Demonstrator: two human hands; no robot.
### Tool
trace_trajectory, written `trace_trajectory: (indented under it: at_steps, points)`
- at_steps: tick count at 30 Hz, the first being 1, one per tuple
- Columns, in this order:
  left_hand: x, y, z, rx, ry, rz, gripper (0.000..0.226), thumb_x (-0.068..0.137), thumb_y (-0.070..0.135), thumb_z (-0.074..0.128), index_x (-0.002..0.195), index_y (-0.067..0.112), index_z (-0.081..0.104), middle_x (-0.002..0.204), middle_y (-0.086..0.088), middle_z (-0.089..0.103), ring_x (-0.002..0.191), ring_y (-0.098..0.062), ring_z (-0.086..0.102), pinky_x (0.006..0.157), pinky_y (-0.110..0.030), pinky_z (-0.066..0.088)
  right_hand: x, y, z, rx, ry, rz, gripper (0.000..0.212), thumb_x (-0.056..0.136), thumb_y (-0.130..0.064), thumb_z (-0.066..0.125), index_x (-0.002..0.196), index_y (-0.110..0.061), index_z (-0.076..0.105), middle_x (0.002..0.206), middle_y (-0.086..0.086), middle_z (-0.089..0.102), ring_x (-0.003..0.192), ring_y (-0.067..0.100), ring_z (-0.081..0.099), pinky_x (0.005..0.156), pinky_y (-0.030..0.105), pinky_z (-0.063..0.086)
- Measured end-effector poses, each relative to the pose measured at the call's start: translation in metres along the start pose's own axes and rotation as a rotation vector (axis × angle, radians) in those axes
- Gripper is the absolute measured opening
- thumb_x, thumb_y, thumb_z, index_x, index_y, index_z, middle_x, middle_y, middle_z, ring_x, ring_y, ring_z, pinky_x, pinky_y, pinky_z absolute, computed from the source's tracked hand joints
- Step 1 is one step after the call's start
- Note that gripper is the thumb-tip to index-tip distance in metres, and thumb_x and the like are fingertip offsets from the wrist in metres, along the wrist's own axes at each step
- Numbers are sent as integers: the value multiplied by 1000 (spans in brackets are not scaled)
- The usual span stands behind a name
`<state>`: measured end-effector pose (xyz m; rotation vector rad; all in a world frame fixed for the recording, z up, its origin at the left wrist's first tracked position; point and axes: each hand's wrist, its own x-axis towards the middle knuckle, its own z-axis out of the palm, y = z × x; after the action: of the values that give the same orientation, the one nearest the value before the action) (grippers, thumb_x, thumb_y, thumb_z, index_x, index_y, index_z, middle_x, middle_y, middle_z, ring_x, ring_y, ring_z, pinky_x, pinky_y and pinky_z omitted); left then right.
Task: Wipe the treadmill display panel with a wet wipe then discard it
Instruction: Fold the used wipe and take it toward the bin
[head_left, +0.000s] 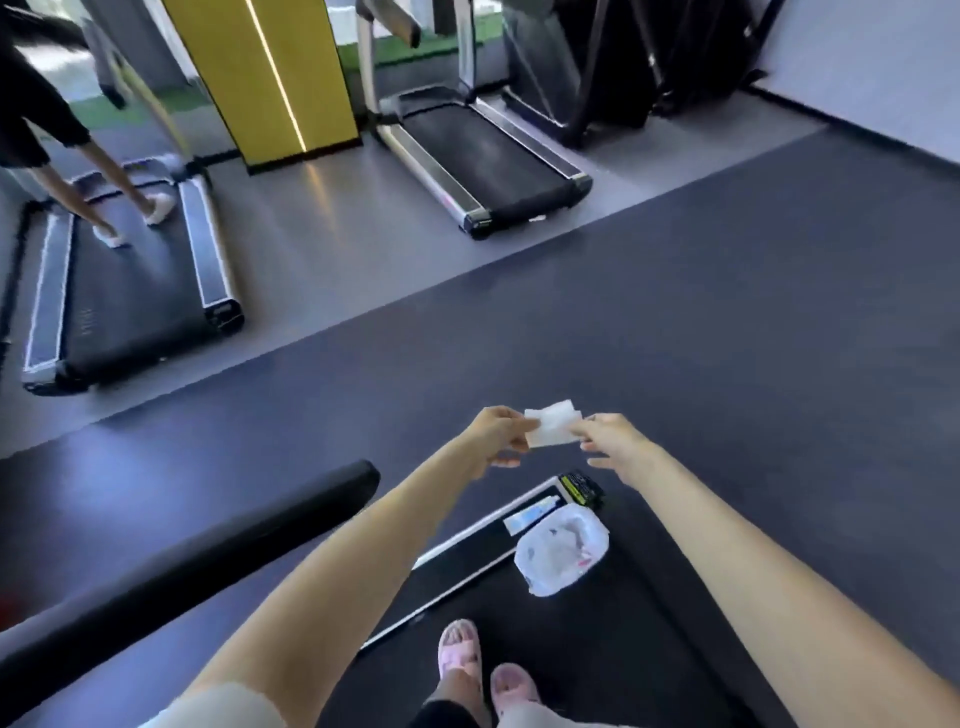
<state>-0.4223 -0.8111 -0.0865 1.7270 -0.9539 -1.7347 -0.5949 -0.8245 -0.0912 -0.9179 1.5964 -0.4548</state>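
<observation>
A white folded wet wipe (553, 430) is stretched between both hands in front of me. My left hand (501, 434) pinches its left edge and my right hand (610, 441) pinches its right edge. Below them a small bin lined with a white plastic bag (561, 553) stands on the black treadmill belt (597, 665) that I stand on. A flat wipe packet (530, 515) lies on the belt's side rail beside the bin. The display panel is out of view.
A black padded handrail (208, 561) runs across the lower left. My feet in pink slippers (483, 670) are on the belt. Two other treadmills (483, 156) stand beyond the dark floor; another person walks on the left one (119, 291). A yellow pillar (270, 78) rises between them.
</observation>
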Motion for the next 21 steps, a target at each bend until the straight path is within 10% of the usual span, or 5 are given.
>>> trace_trajectory:
  at_steps: [8, 15, 21]
  points:
    - [70, -35, 34, 68, -94, -198, 15, 87, 8, 57, 75, 12, 49, 68, -5, 53, 54, -14, 51, 48, -22, 39, 46, 46, -3, 328, 66, 251, 1, 87, -4, 58, 88, -4, 58, 73, 13, 59, 61, 22, 57, 61, 32, 51]
    - [99, -85, 62, 140, -110, -379, 14, 86, 8, 53, 76, 14, 47, 76, -6, 53, 67, -19, 53, 50, -22, 38, 98, 90, -2, 169, 83, 428, 30, 83, 2, 46, 110, -2, 58, 91, 16, 63, 66, 25, 60, 44, 25, 51]
    - [122, -107, 102, 201, -18, -513, 38, 89, 11, 50, 125, 5, 41, 102, -19, 53, 68, -18, 53, 44, -22, 40, 140, 112, -22, -118, -30, 500, 40, 92, -23, 49, 129, -8, 44, 116, 16, 56, 91, 27, 61, 60, 31, 57]
